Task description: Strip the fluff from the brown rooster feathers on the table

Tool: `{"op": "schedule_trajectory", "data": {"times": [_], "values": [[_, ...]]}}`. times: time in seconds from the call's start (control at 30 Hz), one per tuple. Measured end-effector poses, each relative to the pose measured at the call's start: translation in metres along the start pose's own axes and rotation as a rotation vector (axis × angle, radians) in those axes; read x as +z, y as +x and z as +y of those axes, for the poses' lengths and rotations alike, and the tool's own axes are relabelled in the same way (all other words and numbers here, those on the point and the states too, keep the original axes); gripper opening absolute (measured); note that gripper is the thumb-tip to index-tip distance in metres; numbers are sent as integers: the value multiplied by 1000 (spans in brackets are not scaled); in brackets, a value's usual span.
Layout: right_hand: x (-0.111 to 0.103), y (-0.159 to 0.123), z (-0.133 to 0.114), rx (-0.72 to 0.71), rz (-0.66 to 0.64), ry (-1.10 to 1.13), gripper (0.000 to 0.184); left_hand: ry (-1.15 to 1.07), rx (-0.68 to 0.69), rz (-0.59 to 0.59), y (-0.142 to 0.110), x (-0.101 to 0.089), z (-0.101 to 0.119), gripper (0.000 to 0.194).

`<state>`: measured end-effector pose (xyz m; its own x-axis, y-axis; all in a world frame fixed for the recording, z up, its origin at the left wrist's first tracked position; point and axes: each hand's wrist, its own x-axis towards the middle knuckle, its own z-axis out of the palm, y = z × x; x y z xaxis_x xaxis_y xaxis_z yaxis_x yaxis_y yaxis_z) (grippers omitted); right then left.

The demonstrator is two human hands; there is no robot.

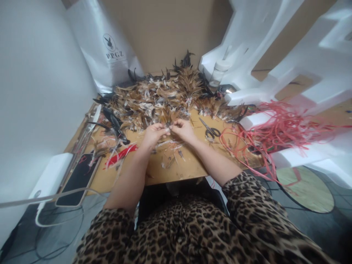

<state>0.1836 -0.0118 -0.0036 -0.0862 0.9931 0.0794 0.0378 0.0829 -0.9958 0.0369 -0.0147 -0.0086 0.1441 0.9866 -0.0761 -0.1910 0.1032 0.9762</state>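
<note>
Both hands meet over the middle of the tabletop (192, 165), closer to its near edge than to the far one, with a small feather bunch (165, 116) at their fingertips, its brown tips pointing toward the far edge. The left hand (154, 133) has thumb and forefinger pinched narrow at its base, and the right hand (182, 130) pinches just beside it, the two sets of fingertips almost touching; whether a thread runs between them is too blurred to tell. The step in hand looks to be gathering or binding that base, and the next move seems to call for one steady pinch while the other fingers work round the quills. The feather pile (143, 90) spreads behind along the far edge, the scissors (210, 130) lie apart toward the right edge, and red strands (286, 126) tangle over that edge near its closer corner
</note>
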Motion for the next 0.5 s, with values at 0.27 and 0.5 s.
{"op": "schedule_trajectory", "data": {"times": [0.27, 0.5], "values": [[-6, -1, -1, 105, -250, 337, 32, -233, -142, -215, -3, -3, 4, 21], [-1, -1, -2, -74, 7, 137, 26, -195, -77, -19, -1, -1, 4, 22]]}}
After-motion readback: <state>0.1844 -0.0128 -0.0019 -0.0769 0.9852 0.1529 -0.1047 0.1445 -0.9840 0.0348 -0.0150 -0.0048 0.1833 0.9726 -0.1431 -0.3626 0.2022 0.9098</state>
